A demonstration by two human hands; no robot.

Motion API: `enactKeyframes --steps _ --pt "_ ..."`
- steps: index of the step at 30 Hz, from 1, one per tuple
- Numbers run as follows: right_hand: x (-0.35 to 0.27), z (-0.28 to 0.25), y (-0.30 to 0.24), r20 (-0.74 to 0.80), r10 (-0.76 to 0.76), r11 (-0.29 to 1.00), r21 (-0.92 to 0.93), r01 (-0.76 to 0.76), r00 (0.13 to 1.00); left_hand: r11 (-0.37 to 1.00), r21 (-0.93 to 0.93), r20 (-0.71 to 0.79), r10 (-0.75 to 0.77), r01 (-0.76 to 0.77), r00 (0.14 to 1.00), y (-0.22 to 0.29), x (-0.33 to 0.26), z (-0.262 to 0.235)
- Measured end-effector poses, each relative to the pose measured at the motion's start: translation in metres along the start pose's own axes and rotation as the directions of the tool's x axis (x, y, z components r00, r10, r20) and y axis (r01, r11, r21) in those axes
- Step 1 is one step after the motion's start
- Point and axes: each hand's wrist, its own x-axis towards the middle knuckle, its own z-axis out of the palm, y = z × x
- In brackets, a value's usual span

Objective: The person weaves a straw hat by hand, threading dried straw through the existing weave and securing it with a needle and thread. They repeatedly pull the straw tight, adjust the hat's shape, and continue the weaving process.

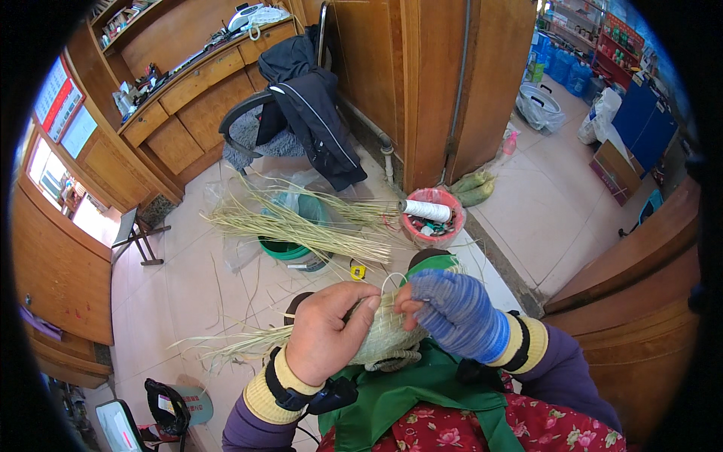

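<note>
A pale woven straw piece (380, 343) lies across my lap on the green apron (403, 392), with loose straw ends (252, 343) fanning out to the left. My left hand (331, 324), bare, is closed at the upper edge of the weave, thumb and forefinger pinched together. In a blue fingerless knitted glove, my right hand (456, 313) has its fingertips pinched at the same edge. Between the two hands a thin white cord (392, 276) arches in a small loop. Its right end runs into my right fingers. What lies inside each pinch is mostly hidden.
Ahead, long straw stalks (309, 230) lie over a green bucket (286, 248). A yellow tape measure (358, 270) sits on the floor. The red basin (452, 237) holds a white thread spool (425, 210). A chair with a dark jacket (312, 113) stands farther off, beside a wooden desk (196, 94).
</note>
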Motion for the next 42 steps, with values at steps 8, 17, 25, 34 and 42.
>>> enactKeyframes --steps 8,17,25,34,42 --pt "0.011 0.010 -0.004 0.060 -0.260 0.767 -0.593 0.244 0.964 0.999 -0.026 -0.019 0.028 -0.029 0.999 -0.002 0.002 0.004" --pt "0.010 0.012 -0.005 0.167 -0.191 0.687 -0.681 0.253 0.967 0.981 0.103 -0.025 0.165 -0.162 0.986 0.005 -0.003 0.007" --pt "0.015 -0.063 -0.028 0.226 -0.363 0.772 -0.470 0.428 0.904 0.737 0.309 0.301 0.524 -0.601 0.797 0.047 -0.028 0.002" --pt "-0.019 -0.029 0.052 0.398 -0.203 0.977 0.025 0.211 0.895 0.560 0.286 0.557 0.563 -0.777 0.611 0.071 -0.039 0.019" --pt "0.046 -0.049 0.021 0.179 0.316 0.470 0.823 -0.318 0.932 0.939 0.163 0.269 0.253 -0.303 0.929 0.056 -0.029 0.004"
